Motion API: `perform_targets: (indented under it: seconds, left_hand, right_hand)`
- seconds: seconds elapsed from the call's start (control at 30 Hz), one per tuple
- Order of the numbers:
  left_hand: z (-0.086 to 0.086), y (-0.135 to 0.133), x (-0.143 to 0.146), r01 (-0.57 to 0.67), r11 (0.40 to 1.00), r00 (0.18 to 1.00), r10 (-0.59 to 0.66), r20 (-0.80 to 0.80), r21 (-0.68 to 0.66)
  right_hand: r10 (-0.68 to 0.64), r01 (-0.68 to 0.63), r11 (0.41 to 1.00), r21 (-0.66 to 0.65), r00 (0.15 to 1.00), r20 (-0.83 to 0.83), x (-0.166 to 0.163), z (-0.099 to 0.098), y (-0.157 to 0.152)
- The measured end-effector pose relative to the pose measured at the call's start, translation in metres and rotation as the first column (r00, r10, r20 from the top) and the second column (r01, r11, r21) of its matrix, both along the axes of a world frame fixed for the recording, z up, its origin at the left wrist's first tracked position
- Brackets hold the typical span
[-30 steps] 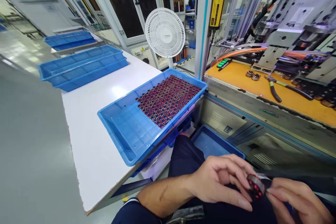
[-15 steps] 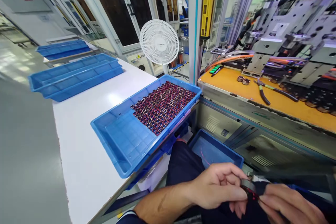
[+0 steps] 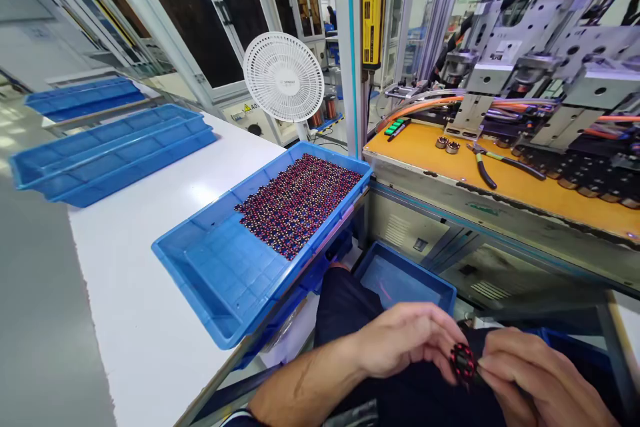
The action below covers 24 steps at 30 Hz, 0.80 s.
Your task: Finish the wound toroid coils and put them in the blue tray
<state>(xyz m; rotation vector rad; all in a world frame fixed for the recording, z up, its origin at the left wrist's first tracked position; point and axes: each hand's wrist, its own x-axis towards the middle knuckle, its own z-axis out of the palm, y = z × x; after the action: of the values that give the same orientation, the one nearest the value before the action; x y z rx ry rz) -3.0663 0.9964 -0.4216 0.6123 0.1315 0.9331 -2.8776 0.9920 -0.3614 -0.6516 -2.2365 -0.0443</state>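
Observation:
Over my lap, my left hand (image 3: 417,340) holds a small round motor stator (image 3: 463,363) between thumb and fingers. Its black face with a ring of red spots is turned towards me. My right hand (image 3: 533,373) is closed, thumb and fingertips pinched at the stator's right edge; whether they also grip a wire there is hidden. Beyond my hands, a long blue tray (image 3: 215,280) sits on the white table. Tightly packed rows of similar stators (image 3: 300,203) fill its far part, while its near end shows bare blue floor.
Stacked blue trays (image 3: 115,153) lie at the table's left, and a white fan (image 3: 284,77) stands behind. On the orange machine bench (image 3: 415,153) are cutting pliers (image 3: 500,161) and two loose stators (image 3: 447,145). A blue bin (image 3: 405,280) rests low beside my knee.
The stator has turned from edge-on to show its red-spotted face. My hands stay close together around it. The view has swung slightly to the right.

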Motion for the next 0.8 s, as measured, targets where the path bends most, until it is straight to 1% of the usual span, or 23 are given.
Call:
perform_targets:
  seconds: [0.07,0.1,0.13,0.2,0.27,0.33,0.4,0.47,0.53,0.63,0.73,0.8]
  left_hand:
    - [-0.003,-0.001,-0.001,0.119,0.993,0.991,-0.12,-0.057,-0.012]
    - [-0.002,-0.001,-0.001,0.131,0.991,0.988,-0.13,-0.082,0.006]
    - [0.0,-0.001,-0.003,0.12,0.992,0.987,-0.115,-0.112,0.037]
    - [0.006,-0.001,-0.006,0.055,0.994,0.985,-0.039,-0.17,0.089]
    - [0.012,0.0,-0.009,-0.002,0.994,0.973,0.028,-0.229,0.113]
    - [0.016,0.0,-0.011,-0.019,0.992,0.957,0.054,-0.284,0.124]
    - [0.016,-0.001,-0.011,-0.027,0.991,0.942,0.07,-0.327,0.133]
    - [0.015,-0.003,-0.01,-0.051,0.987,0.934,0.101,-0.344,0.152]
    - [0.014,-0.004,-0.008,-0.087,0.981,0.936,0.141,-0.323,0.176]
    - [0.013,-0.005,-0.007,-0.16,0.965,0.955,0.205,-0.216,0.208]
    - [0.015,-0.003,-0.006,-0.226,0.949,0.966,0.248,-0.078,0.22]
    - [0.016,-0.001,-0.006,-0.236,0.95,0.971,0.238,0.015,0.203]
  right_hand:
    - [0.016,-0.016,0.999,-0.032,1.0,0.013,-0.003,0.005,0.002]
    - [0.022,-0.021,0.999,-0.049,1.0,0.016,-0.004,0.007,0.002]
    - [0.031,-0.03,0.997,-0.064,0.999,0.015,-0.005,0.009,0.003]
    - [0.06,-0.059,0.992,-0.114,0.998,0.003,-0.005,0.009,0.005]
    - [0.09,-0.092,0.98,-0.176,0.996,-0.02,-0.003,0.008,0.006]
    - [0.112,-0.117,0.968,-0.221,0.993,-0.033,-0.001,0.006,0.007]
    - [0.116,-0.121,0.965,-0.232,0.993,-0.034,0.001,0.005,0.007]
    - [0.113,-0.116,0.97,-0.216,0.993,-0.024,0.001,0.005,0.007]
    - [0.091,-0.095,0.976,-0.198,0.995,-0.025,0.001,0.005,0.006]
    - [0.011,-0.023,0.981,-0.191,0.998,-0.063,-0.002,0.008,0.004]
    - [-0.054,0.03,0.971,-0.236,0.994,-0.096,-0.005,0.012,0.002]
    - [-0.042,0.009,0.96,-0.28,0.993,-0.11,-0.006,0.014,0.002]
